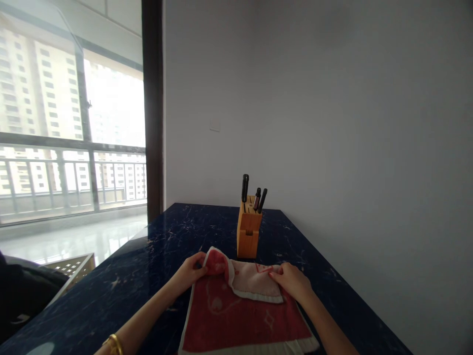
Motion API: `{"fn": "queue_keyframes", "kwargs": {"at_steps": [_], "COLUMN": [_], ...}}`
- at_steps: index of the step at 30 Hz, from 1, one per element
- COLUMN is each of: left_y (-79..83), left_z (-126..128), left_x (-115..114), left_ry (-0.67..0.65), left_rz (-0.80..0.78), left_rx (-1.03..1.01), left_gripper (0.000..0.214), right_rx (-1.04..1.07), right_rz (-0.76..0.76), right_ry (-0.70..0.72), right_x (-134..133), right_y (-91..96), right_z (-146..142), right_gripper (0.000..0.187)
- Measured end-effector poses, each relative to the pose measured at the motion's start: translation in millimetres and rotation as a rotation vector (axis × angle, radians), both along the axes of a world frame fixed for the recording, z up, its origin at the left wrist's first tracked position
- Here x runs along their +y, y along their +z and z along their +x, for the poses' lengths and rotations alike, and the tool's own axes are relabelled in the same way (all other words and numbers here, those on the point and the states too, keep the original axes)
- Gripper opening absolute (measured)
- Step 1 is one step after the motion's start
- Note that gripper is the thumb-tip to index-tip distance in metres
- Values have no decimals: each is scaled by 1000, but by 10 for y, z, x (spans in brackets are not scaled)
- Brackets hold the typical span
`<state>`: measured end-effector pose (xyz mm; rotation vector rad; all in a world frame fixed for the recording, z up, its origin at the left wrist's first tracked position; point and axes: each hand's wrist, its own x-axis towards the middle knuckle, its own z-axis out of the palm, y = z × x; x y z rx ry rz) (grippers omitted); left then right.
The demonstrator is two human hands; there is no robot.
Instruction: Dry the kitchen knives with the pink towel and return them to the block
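Note:
A red towel with a white border [236, 325] lies flat on the dark blue marble table [111, 296], its far part folded back to show a pale pink side [254, 281]. My left hand [189, 273] grips the towel's far left corner. My right hand [291, 281] holds the folded cloth near its right edge. A gold bangle [115, 344] circles my left wrist. Beyond the towel and just clear of it stands a wooden knife block [248, 236], with several dark handles [245, 187] rising from its top.
The table's right side runs along a grey wall [351, 123], and its far edge meets the wall. A glass door [74, 123] on the left looks onto a balcony. A dark object [22, 291] and a perforated metal panel [72, 268] sit below the table's left edge.

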<state>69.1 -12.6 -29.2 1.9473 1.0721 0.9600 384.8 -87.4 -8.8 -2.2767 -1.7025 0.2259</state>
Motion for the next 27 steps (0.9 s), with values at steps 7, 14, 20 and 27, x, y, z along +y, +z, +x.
{"fn": "queue_keyframes", "kwargs": {"at_steps": [7, 14, 20, 27], "left_y": [116, 194, 166, 263], "left_z": [-45, -80, -125, -136], "left_x": [-109, -197, -151, -261], "left_ry": [68, 103, 90, 97], "left_rz": [106, 216, 191, 173], "left_rx": [129, 363, 425, 439], "left_gripper": [20, 13, 16, 17], "right_rx": [134, 304, 486, 628], "right_rz": [50, 174, 218, 168], "right_ry": [-19, 41, 76, 118], "right_x": [74, 190, 160, 133], "right_y": [-107, -209, -141, -142], "right_z": [114, 123, 88, 73], "right_gripper": [39, 31, 21, 21]}}
